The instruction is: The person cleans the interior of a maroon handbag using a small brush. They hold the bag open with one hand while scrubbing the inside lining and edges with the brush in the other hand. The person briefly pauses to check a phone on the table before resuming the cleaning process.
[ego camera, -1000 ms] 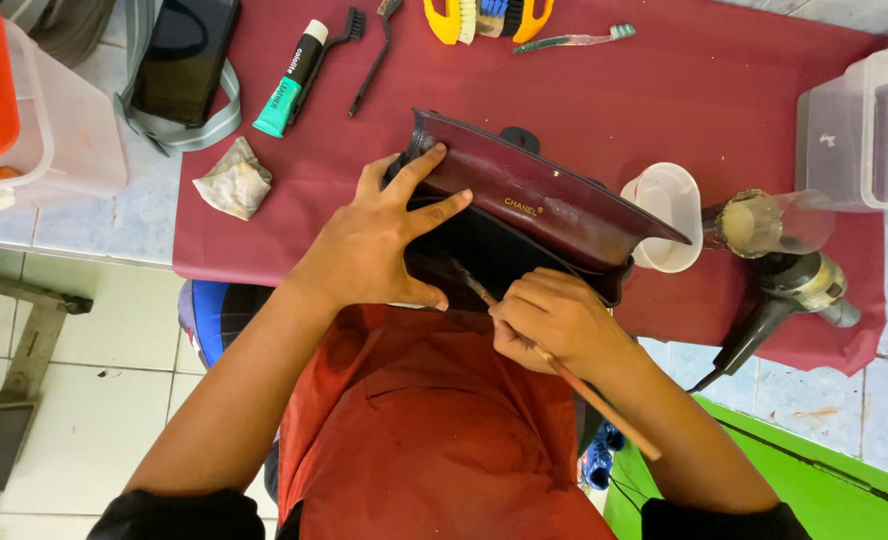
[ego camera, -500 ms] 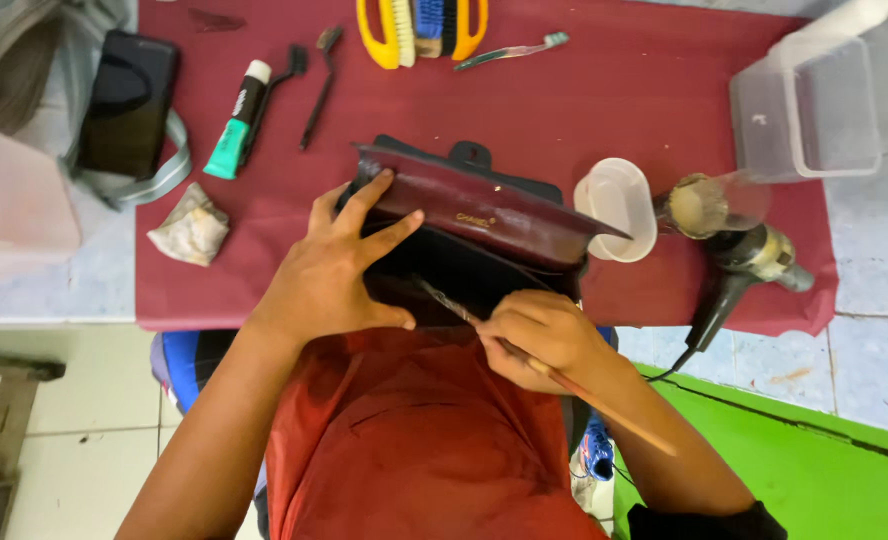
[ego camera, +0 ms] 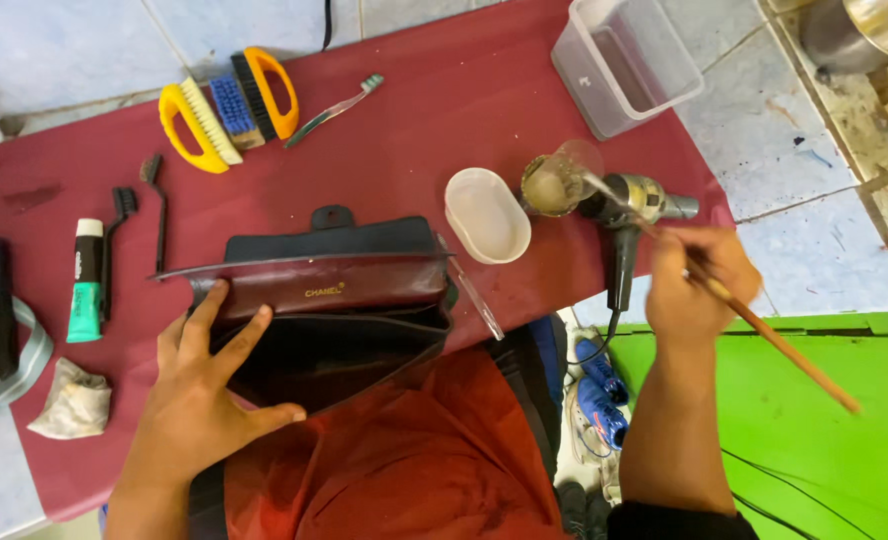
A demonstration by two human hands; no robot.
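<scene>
Two hands work at the red-covered table: the left hand lies spread open on the dark handbag at its near edge. The right hand, closed around a thin wooden brush, seemingly dips its tip into the small jar near the right edge.

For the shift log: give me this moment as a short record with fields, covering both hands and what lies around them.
surface: table with dark red cloth
left hand: flat on the open dark handbag, holding it open
right hand: grips a long-handled brush, tip at the small glass jar
beside jar: white oval cup, hair dryer
far side: two yellow and orange brushes, toothbrush, clear plastic box
left side: green and white tube, two small black brushes, crumpled rag
</scene>
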